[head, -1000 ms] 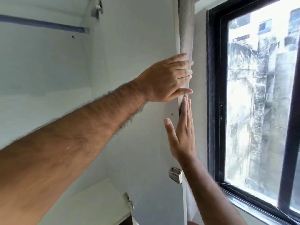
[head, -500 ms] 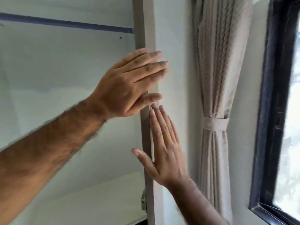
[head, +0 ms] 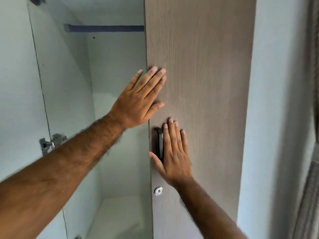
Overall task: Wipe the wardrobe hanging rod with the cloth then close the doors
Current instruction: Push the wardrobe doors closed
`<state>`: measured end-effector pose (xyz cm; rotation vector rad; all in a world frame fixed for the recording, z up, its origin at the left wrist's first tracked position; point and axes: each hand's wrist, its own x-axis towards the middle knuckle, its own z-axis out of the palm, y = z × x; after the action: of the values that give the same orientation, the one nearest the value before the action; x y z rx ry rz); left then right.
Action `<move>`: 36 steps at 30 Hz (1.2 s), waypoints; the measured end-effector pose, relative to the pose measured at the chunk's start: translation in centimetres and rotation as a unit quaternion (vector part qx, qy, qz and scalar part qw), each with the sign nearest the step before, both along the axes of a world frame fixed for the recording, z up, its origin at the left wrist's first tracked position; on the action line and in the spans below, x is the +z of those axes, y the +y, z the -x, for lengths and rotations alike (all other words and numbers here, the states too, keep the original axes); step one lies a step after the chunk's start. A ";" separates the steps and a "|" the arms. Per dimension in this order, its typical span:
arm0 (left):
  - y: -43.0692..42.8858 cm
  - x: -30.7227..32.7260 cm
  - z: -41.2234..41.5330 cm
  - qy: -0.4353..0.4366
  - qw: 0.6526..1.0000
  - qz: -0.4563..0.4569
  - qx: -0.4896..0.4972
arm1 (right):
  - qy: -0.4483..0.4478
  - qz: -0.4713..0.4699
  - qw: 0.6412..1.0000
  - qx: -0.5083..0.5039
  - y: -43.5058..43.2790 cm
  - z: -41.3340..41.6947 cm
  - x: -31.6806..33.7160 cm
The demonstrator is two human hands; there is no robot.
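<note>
The right wardrobe door [head: 207,66], grey-brown wood grain, faces me and covers the right half of the opening. My left hand [head: 139,100] lies flat near its left edge, fingers spread. My right hand [head: 172,152] presses flat lower down, beside the dark handle [head: 159,144] and above the round lock [head: 158,190]. The dark blue hanging rod [head: 103,28] runs across the top of the white interior, its right end hidden by the door. No cloth is in view.
The left door [head: 17,83] stands open at the left, white inside, with a metal hinge [head: 51,142]. A white shelf [head: 117,218] sits low inside. A pale wall [head: 276,118] and a curtain [head: 310,187] are at the right.
The right door has swung from edge-on to nearly face-on under both flat hands. The view has turned left, so the window is gone and the curtain sits at the edge.
</note>
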<state>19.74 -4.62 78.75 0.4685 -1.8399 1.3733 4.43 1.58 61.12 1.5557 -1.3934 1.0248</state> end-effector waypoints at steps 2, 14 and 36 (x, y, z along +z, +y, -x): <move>-2.3 -0.2 0.3 0.011 1.000 -0.011 0.003 | 0.012 0.000 1.000 -0.026 -2.2 0.2 -0.1; -10.0 -0.7 1.9 0.022 0.998 -0.065 0.014 | 0.022 -0.007 0.995 -0.100 -9.1 0.9 -0.6; 5.6 -8.1 -16.5 0.375 0.899 -0.215 -0.076 | 0.140 0.028 0.969 0.202 0.3 -12.9 13.0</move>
<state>36.23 0.96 70.64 0.9119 -1.4588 0.5311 17.28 1.89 74.13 1.9053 -0.8660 1.0161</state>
